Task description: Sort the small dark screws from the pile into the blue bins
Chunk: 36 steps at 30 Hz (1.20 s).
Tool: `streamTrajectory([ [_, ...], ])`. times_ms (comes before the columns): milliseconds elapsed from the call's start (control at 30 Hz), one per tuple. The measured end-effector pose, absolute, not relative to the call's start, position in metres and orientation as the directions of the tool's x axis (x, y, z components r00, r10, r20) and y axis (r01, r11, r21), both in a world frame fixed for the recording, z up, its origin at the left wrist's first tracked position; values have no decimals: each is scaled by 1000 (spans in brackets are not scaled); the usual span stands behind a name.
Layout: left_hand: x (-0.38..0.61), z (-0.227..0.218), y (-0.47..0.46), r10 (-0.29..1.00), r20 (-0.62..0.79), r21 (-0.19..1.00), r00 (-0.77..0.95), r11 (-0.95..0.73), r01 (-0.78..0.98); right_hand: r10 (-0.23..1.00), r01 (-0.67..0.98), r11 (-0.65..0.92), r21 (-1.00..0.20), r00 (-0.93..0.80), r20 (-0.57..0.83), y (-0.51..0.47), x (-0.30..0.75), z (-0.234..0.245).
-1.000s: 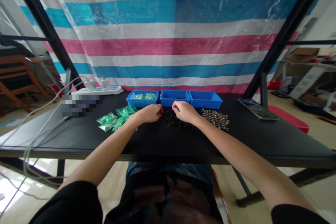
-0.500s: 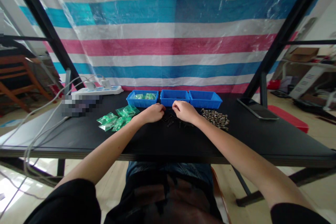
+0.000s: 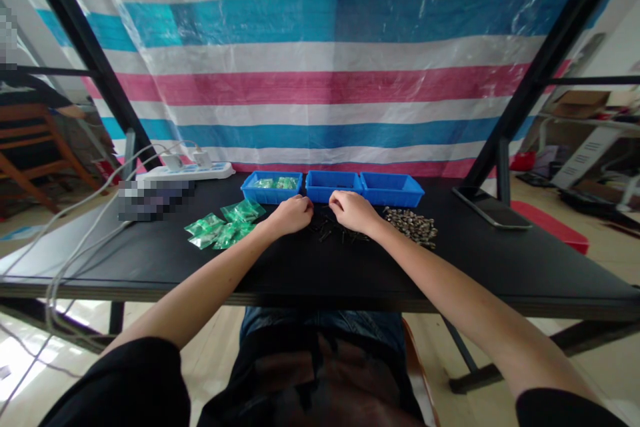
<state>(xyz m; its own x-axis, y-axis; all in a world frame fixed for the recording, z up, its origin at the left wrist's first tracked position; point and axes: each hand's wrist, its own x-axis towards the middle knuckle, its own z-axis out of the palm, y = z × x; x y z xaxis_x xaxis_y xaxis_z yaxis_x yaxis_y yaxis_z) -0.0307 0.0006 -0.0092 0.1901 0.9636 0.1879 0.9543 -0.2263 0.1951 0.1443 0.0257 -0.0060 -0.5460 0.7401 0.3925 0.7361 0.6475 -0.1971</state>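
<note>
My left hand (image 3: 294,214) is closed above the black table, just in front of the blue bins; whatever its fingers hold is too small to make out. Facing it, my right hand (image 3: 351,209) has its fingers curled in a pinch, and their contents are hidden too. Small dark screw-like pieces (image 3: 326,235) lie scattered between and below the hands. Behind them stands the middle blue bin (image 3: 334,195), with a few dark pieces inside. Beside my right wrist is a heap of small brownish metal parts (image 3: 411,227). Green plastic packets (image 3: 220,230) lie left of my left hand.
The left blue bin (image 3: 245,193) contains green packets, and the right blue bin (image 3: 393,199) stands beside the middle one. A phone (image 3: 491,207) lies at the right. A white power strip (image 3: 215,172) and cables occupy the left. Black frame posts and a striped sheet (image 3: 320,87) rise behind.
Both hands stay in nearly the same place, with only slight finger movement. The bins, packets and heaps look the same.
</note>
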Motion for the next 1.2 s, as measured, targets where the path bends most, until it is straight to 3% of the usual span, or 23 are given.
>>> streamTrajectory([
  [267,-23,-12,1,902,220,244,372,-420,874,730,735,651,-190,-537,422,29,146,-6],
  [433,-19,-12,-2,890,284,270,357,-432,861,737,745,641,-186,-529,422,29,147,-4],
  [867,-6,-27,4,856,354,161,375,-451,878,763,763,612,-210,-498,412,28,150,-1],
  [1200,-7,-21,0,877,371,431,306,-454,780,769,766,600,-231,-472,431,32,153,1],
])
